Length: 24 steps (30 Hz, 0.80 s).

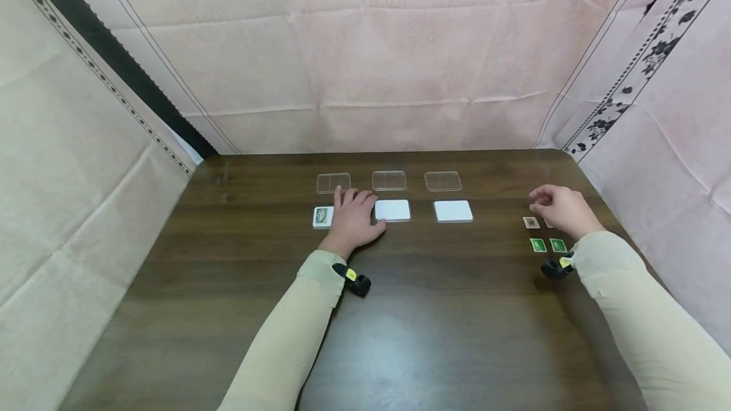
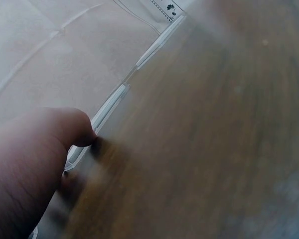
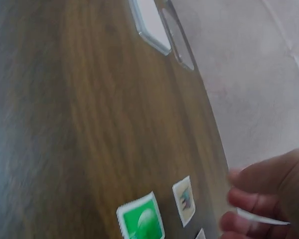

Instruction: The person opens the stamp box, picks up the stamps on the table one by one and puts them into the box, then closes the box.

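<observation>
My left hand (image 1: 355, 221) lies spread on the table between two shallow white cases, its fingers fairly straight. Left of it, the left case (image 1: 322, 217) has a green-and-white stamp (image 1: 322, 215) in it, partly covered by the hand. By the thumb and fingertips sits the middle white case (image 1: 392, 210). My right hand (image 1: 562, 208) hovers at the table's right side, fingers curled, pinching a small thin white-edged stamp (image 3: 259, 218) seen edge-on. Below that hand lie a pale stamp (image 1: 531, 222) and two green stamps (image 1: 539, 245), with another pale one mostly hidden.
A third white case (image 1: 453, 211) stands right of the middle one. Three clear lids (image 1: 443, 181) lie in a row behind the cases. Beyond the brown table's (image 1: 445, 335) far edge hangs a pale cloth (image 1: 388, 68). Black cameras (image 1: 356, 283) sit on both wrists.
</observation>
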Each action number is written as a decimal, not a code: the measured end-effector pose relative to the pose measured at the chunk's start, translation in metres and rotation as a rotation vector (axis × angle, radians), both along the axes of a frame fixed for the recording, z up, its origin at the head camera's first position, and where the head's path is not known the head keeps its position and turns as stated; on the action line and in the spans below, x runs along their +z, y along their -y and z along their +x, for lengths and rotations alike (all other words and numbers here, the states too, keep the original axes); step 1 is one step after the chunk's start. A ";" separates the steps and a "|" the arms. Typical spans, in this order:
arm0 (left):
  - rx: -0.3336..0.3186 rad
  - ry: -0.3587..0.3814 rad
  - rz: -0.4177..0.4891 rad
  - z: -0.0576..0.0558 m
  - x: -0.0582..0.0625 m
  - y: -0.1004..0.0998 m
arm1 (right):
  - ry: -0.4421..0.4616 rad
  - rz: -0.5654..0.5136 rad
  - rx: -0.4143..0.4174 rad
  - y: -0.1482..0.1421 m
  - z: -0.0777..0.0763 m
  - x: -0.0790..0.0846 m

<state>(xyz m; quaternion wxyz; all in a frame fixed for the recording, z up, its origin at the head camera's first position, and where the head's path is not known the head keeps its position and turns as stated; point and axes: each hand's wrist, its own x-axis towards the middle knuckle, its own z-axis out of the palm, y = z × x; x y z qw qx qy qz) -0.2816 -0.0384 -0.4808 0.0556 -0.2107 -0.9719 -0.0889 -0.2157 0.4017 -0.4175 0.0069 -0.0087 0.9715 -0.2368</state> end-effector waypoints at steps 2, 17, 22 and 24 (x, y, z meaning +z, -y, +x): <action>-0.002 -0.001 -0.004 0.000 0.000 0.000 | 0.068 0.029 0.018 -0.004 0.001 -0.002; -0.005 -0.014 -0.013 -0.001 -0.001 0.000 | 0.153 0.167 0.079 -0.006 -0.003 -0.008; -0.001 -0.009 -0.008 -0.002 -0.002 -0.001 | 0.143 0.167 0.090 -0.006 -0.004 -0.007; 0.002 -0.006 -0.008 -0.001 -0.003 -0.001 | 0.150 0.167 0.087 -0.005 -0.005 -0.007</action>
